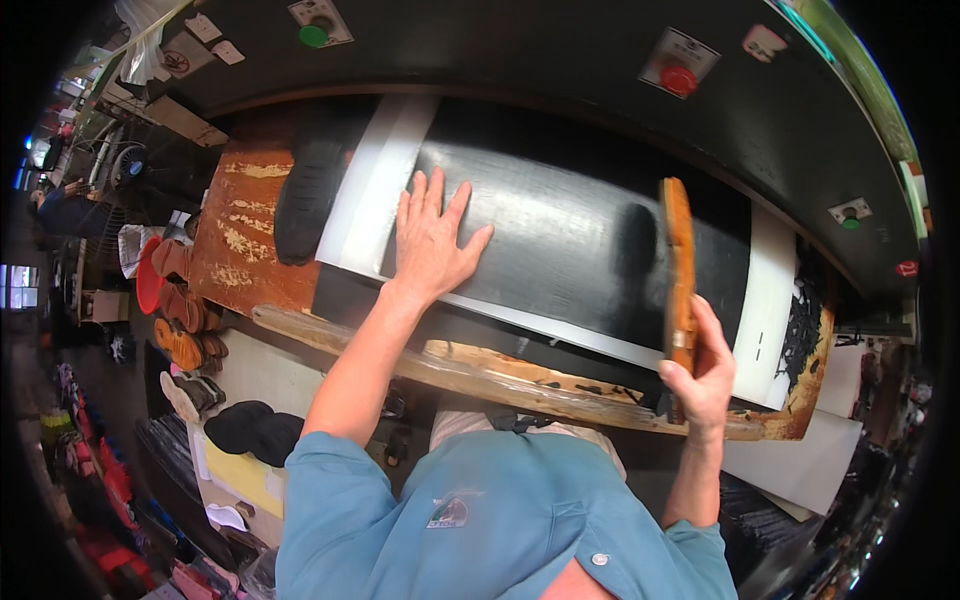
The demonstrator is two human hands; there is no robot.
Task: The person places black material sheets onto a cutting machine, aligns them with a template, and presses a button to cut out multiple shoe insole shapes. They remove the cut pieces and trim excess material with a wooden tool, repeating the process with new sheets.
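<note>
My left hand lies with fingers spread on a glossy black sheet, near its left end. The sheet rests on a white board whose ends show at both sides. In my right hand is a long orange-brown cutting die, seen edge-on and held upright by its near end. It stands over the right part of the sheet, where a dark reflection or shadow shows beside it. Whether its lower edge touches the sheet, I cannot tell.
Dark sole-shaped pieces lie left of the board, black scraps at its right. A wooden rail runs along the front edge. A dark machine beam with a green button and red button spans the back. Orange-brown soles stand at left.
</note>
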